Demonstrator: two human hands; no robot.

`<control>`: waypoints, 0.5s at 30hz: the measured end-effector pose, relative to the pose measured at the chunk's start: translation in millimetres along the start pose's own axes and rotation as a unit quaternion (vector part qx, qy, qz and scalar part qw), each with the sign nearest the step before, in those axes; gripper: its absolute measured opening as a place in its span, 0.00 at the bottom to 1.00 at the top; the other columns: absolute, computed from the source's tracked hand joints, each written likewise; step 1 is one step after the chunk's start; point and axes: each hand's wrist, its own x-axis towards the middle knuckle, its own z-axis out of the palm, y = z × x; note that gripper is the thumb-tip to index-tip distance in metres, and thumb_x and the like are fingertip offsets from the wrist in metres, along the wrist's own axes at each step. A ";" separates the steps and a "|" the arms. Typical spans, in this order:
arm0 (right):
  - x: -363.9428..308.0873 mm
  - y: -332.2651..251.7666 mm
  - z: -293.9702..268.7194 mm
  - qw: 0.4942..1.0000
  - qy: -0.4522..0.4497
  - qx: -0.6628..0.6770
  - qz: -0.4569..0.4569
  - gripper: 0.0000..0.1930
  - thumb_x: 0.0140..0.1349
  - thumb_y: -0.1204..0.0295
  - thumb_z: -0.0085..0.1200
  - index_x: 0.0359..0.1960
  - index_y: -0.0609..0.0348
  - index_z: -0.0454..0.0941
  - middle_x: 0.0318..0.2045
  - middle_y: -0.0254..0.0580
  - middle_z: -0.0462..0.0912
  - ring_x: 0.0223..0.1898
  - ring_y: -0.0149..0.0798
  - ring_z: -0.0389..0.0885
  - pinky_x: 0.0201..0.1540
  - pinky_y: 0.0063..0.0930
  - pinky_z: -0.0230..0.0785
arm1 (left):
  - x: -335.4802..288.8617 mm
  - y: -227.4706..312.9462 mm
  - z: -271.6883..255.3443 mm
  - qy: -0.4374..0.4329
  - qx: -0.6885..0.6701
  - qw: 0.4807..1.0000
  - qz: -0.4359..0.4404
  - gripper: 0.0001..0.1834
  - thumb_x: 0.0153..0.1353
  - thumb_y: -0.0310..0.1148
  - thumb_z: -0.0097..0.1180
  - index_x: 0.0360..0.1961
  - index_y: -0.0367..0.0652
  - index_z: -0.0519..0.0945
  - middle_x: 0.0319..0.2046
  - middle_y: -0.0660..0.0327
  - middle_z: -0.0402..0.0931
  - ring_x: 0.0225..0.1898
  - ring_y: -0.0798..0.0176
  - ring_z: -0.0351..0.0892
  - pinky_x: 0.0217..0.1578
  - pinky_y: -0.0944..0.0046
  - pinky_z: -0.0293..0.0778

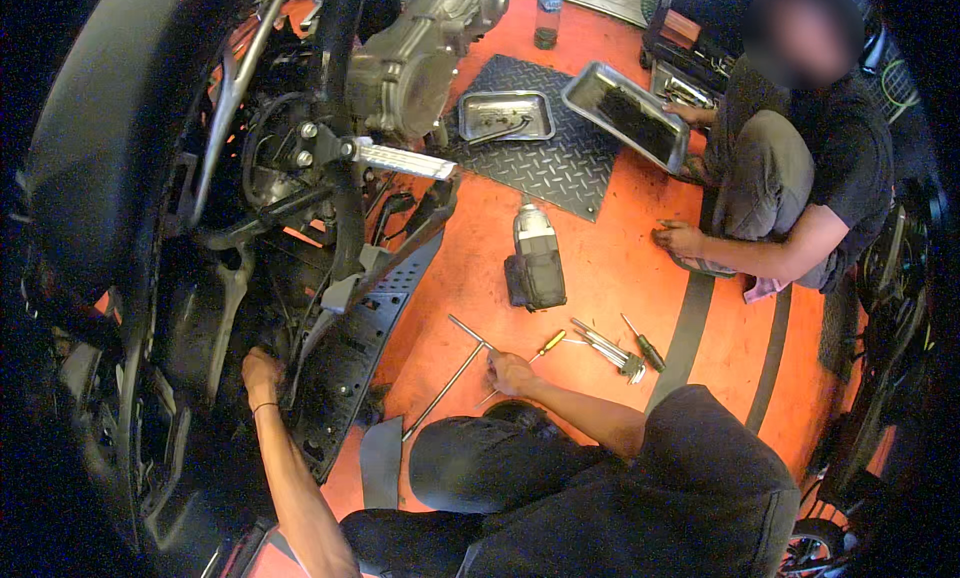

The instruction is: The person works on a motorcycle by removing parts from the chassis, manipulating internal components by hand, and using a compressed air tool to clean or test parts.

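My left hand [262, 371] reaches in among the dark frame parts of a partly stripped scooter [345, 178]. Its fingers are lost in shadow, so what they hold cannot be made out. Low over the orange floor, my right hand [512, 374] is closed at one end of the crossbar of a T-handle wrench [440, 390]. The wrench's long shaft slants down toward my knee. Right beside that hand lies a screwdriver with a yellow handle [552, 342], its shaft passing by the fingers. Farther right are a set of hex keys [612, 350] and a dark-handled screwdriver [648, 350].
A co-worker crouches at right, holding a tray [625, 116] with dark residue. Another metal tray [507, 116] sits on a black tread-plate mat [548, 178]. A bottle in a dark pouch [537, 263] stands mid-floor. A clear bottle [547, 13] is farther back.
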 end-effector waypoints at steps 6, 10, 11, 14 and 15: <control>-9.9 -3.0 -33.3 0.990 0.046 0.125 -0.048 0.13 0.58 0.69 0.51 0.42 0.63 0.77 0.27 0.48 0.80 0.30 0.41 0.80 0.34 0.36 0.72 | 10.9 -0.5 9.3 0.074 0.008 0.997 -0.032 0.21 0.49 0.37 0.62 0.32 0.24 0.77 0.33 0.33 0.76 0.40 0.35 0.77 0.39 0.48 0.74; -36.2 -56.7 -92.8 0.961 0.010 0.273 -0.032 0.16 0.62 0.65 0.53 0.46 0.65 0.76 0.28 0.41 0.80 0.29 0.30 0.77 0.32 0.29 0.72 | 13.4 2.4 -10.1 -0.005 -0.193 0.975 -0.108 0.21 0.51 0.32 0.60 0.39 0.22 0.74 0.39 0.39 0.76 0.41 0.43 0.78 0.41 0.54 0.75; -41.5 -68.6 -101.9 0.945 -0.015 0.327 -0.010 0.16 0.63 0.65 0.54 0.45 0.66 0.76 0.30 0.42 0.82 0.30 0.30 0.77 0.32 0.28 0.73 | 9.8 5.5 -9.4 -0.038 -0.375 0.917 -0.133 0.15 0.54 0.27 0.58 0.38 0.22 0.75 0.37 0.46 0.77 0.38 0.53 0.80 0.36 0.57 0.79; -59.7 -134.1 -138.8 0.944 0.002 0.324 -0.056 0.15 0.63 0.70 0.54 0.46 0.68 0.75 0.30 0.43 0.81 0.29 0.30 0.79 0.33 0.23 0.73 | 3.7 -5.2 -19.0 -0.072 -0.538 0.828 -0.138 0.09 0.57 0.23 0.54 0.33 0.24 0.73 0.34 0.51 0.76 0.36 0.58 0.78 0.34 0.58 0.81; -62.6 -152.1 -145.5 0.937 0.024 0.339 -0.088 0.14 0.63 0.71 0.54 0.46 0.68 0.75 0.30 0.42 0.81 0.29 0.30 0.79 0.33 0.23 0.73 | 9.8 -17.8 -10.9 -0.069 -0.567 0.813 -0.115 0.09 0.57 0.24 0.54 0.31 0.25 0.72 0.34 0.50 0.76 0.37 0.57 0.78 0.34 0.57 0.82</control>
